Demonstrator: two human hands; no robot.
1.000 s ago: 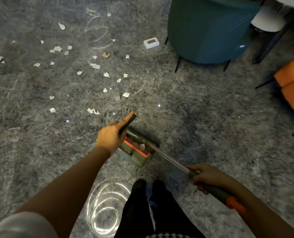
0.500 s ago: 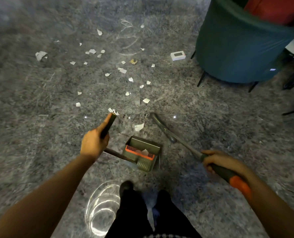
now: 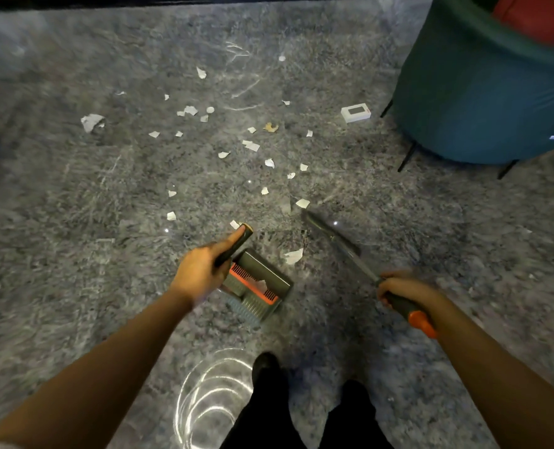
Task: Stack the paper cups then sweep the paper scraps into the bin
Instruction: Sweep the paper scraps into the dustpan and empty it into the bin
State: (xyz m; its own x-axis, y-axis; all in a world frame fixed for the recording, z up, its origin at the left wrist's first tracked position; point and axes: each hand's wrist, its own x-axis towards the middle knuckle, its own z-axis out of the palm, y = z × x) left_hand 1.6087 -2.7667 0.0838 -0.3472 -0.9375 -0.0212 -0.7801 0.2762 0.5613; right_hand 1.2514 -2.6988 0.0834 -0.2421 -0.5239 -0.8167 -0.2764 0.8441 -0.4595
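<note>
The left hand (image 3: 201, 273) is gripping the dustpan (image 3: 262, 280) by its long handle. The right hand (image 3: 405, 291) is clutching the broom (image 3: 332, 236), with its head lying just right of the pan. The pan is holding at least one torn piece, and tipping it risks spilling that. Most paper scraps (image 3: 253, 145) are lying scattered on the floor (image 3: 75, 254) beyond, so a hard stroke risks flinging them wider. No bin is showing.
</note>
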